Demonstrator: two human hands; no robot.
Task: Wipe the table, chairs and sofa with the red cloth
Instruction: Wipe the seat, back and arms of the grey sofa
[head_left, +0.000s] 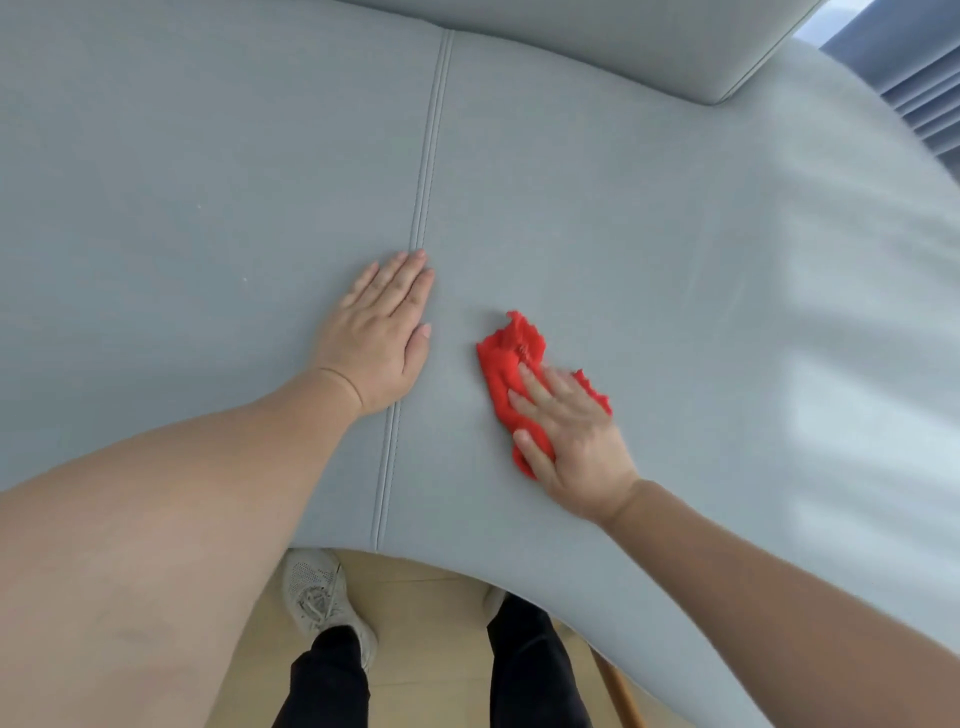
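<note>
While leaning over the sofa (649, 208), was mid-wipe on the seat w/ the red cloth (506, 358). Had right hand (571, 431) laid flat on top of it, w/ fingers fairly straight & spread and thumb at its 6 o'clock edge, so pressing down rather than fisting it. Found cloth crumpled, poking out from under the fingers toward 11 o'clock and a bit toward 2, lying on the seat just past the seam (426, 156), approx. 3 o'clock from left hand (379, 332). Had that left hand palm-down w/ straight, closed-up fingers, resting on the seat over the seam & holding nothing; prob. there for support.

Noted back cushion (623, 47) at 12, blinds (924, 78) at 1–2, shoe (322, 597) & wood floor (431, 649) at 6.

Looked like the sofa step, on the seat panel at 3 o'clock of the seam. Couldn't judge table or chairs, w/ neither in view. Couldn't tell which parts of the seat were already done, either.

Next move prob. called for steady downward pressure & a sweep out toward 1–3 o'clock across the sunlit part, then up to the cushion at 12. Needed to hold cloth flat under the fingers, else would bunch & skip. Might also have needed to lift left hand to reach the strip beneath.
</note>
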